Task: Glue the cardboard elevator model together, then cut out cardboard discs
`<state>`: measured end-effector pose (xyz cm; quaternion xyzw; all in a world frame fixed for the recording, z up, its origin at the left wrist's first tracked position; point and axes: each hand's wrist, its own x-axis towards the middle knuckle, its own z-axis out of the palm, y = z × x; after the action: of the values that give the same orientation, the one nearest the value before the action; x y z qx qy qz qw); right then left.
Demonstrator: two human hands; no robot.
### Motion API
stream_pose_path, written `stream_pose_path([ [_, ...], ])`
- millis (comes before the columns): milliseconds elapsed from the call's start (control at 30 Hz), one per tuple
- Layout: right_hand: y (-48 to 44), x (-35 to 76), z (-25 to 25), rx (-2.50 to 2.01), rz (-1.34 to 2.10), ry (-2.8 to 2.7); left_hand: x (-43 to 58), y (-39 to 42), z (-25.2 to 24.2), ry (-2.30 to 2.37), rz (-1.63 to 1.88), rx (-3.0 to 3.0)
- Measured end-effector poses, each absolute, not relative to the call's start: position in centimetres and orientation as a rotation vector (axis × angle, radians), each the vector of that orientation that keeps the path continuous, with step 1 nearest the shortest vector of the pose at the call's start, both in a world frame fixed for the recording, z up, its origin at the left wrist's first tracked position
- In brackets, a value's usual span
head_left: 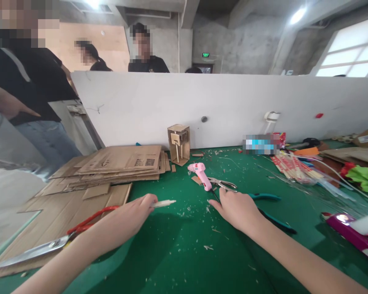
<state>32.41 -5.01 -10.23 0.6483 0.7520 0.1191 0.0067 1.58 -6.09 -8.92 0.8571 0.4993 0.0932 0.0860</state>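
Note:
My left hand is closed on a thin pale stick, whose narrowed tip points right over the green table. My right hand is low over the table, its thumb stretched out apart from the forefinger; its other fingers are hidden. Behind it, pliers with teal handles lie with their jaws hidden by the hand. Just beyond its fingertips are a pink hot glue gun with a black cord and a silver metal hand tool. Large scissors with red handles lie by my left forearm.
Stacked cardboard is at the left. A small cardboard box model stands against the white partition. Packaged sticks, clear strands and a purple device lie right. Scraps litter the green table; people stand beyond.

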Motion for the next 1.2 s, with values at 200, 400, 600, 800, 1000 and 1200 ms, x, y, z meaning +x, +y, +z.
stream_pose_path([
  [200, -2.6, 31.1, -11.4, 2.063, 0.446, 2.45, 3.1, -6.8, -9.6, 1.44, 0.064, 2.444],
  [400, -0.7, 30.9, -12.3, 2.032, 0.537, 2.432, 3.9, -7.3, -9.9, 1.37, 0.146, 2.483],
  [600, -0.1, 31.0, -12.3, 2.038, 0.536, 2.429, 4.7, -7.4, -10.6, 1.364, 0.164, 2.636],
  [800, -0.8, 32.0, -10.6, 2.064, 0.278, 2.437, 5.2, -7.4, -10.9, 1.402, 0.101, 2.676],
  [1000, 1.6, 36.3, -8.1, 2.211, 0.134, 2.255, 5.3, -7.3, -12.3, 1.436, 0.125, 2.747],
  [1200, 6.8, 42.4, -8.8, 2.373, 0.18, 2.093, 5.2, -7.0, -13.8, 1.47, 0.304, 2.831],
])
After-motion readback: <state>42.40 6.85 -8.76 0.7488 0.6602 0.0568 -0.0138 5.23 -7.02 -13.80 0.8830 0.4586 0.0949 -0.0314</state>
